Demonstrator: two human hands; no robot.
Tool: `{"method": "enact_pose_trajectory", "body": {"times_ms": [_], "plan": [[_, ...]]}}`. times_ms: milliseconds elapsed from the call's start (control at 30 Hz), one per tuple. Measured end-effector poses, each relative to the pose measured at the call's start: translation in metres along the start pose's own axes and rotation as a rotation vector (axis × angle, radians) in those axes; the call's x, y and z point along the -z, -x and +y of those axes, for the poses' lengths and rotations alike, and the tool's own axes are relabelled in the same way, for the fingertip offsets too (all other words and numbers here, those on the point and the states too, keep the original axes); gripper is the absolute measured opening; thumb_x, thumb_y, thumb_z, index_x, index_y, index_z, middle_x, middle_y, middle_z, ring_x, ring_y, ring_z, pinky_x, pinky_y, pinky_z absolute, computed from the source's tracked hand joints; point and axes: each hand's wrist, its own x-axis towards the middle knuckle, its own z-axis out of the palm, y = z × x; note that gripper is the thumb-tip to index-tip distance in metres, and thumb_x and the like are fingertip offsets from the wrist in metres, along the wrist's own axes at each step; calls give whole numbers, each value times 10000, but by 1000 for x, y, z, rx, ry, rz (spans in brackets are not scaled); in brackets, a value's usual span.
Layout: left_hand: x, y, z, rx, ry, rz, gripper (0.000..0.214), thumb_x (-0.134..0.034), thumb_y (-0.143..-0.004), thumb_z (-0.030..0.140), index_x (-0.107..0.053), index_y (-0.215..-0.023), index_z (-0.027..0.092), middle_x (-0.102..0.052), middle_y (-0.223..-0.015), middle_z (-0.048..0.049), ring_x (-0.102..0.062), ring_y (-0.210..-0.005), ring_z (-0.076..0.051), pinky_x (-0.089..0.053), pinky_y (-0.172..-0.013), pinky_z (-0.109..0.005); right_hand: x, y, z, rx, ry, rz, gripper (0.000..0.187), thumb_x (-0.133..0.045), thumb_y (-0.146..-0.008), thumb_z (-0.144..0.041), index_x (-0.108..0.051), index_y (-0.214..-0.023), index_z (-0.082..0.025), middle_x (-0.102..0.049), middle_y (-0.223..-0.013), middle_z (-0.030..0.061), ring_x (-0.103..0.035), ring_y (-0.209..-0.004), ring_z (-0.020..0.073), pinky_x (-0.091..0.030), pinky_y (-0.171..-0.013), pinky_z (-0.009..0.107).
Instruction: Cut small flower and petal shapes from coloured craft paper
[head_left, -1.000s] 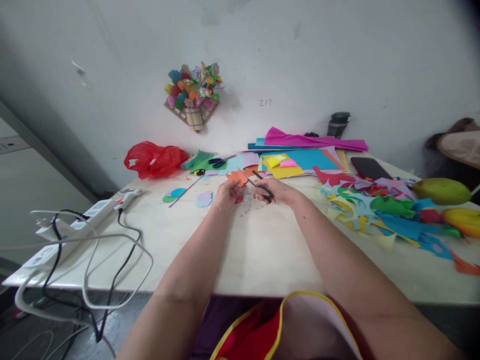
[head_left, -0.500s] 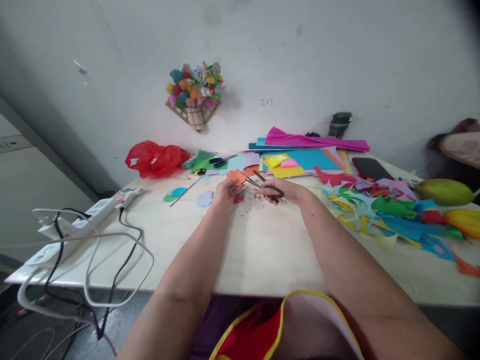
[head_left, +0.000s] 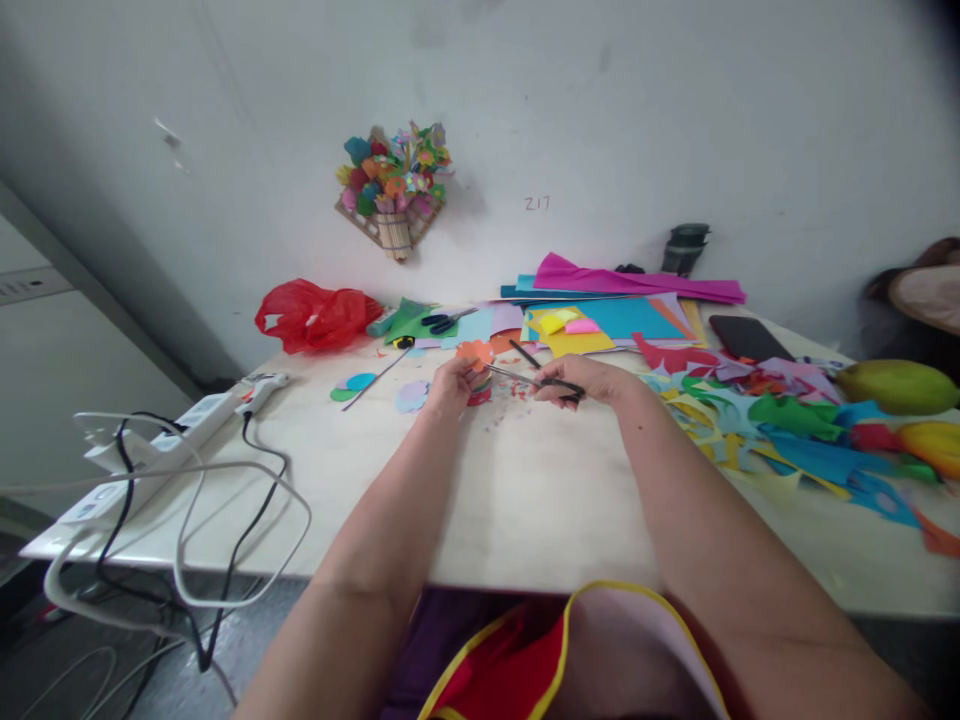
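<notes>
My left hand (head_left: 452,387) pinches an orange paper flower (head_left: 475,352) with a scalloped edge. Dark-handled scissors (head_left: 562,388) sit in my right hand (head_left: 576,378), fingers closed round the handles. Their blade points left, its tip at the lower right edge of the flower. Beneath and beside the hands lie small paper snippets (head_left: 517,390) and a partly hidden stack of red cut paper (head_left: 478,397). Left of my left hand rest pale blue and lilac scalloped paper shapes (head_left: 412,395).
Coloured paper sheets (head_left: 645,318) and a second pair of scissors (head_left: 442,322) lie at the back, near a red plastic bag (head_left: 315,316). Paper scraps (head_left: 795,420), a phone (head_left: 746,338) and a green fruit (head_left: 892,386) occupy the right. A power strip (head_left: 150,450) with loose cables is at left.
My right hand and the scissors have moved slightly right, away from the flower's middle to its edge. The left hand still holds the flower, which is tilted a little differently.
</notes>
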Motion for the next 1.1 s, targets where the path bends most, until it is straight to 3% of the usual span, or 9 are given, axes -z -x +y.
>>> {"method": "enact_pose_trajectory", "body": {"times_ms": [367,633,900,1100], "plan": [[-3,4,1,8,-48,27,227,-601,-681,54,-626,-863,186,-710,-682,-27,-739,-714,-202,-596,-772,-327,1,1,-1,23,55,22,442,-903,-607,-482,-757,-848,-142,-553,-496,-53,-461,-438,75,-375,-459,218],[0,0,-1,21,-27,-13,192,-612,-673,44,-619,-814,176,-714,-689,-45,-717,-644,-182,-579,-675,-288,0,1,-4,16,45,21,461,-917,-579,-489,-743,-828,-143,-556,-487,-55,-450,-431,67,-372,-453,212],[2,-3,-1,48,-24,13,265,-607,-666,39,-629,-888,183,-699,-671,-11,-712,-627,-174,-595,-690,-290,-2,0,-5,12,51,35,446,-923,-579,-483,-743,-812,-148,-554,-484,-54,-447,-425,65,-374,-451,212],[-1,0,0,29,-21,10,194,-620,-656,27,-614,-786,172,-693,-657,-24,-695,-602,-169,-587,-675,-289,-2,1,-6,13,48,43,442,-918,-573,-490,-741,-799,-154,-547,-484,-58,-446,-427,66,-367,-454,212]]}}
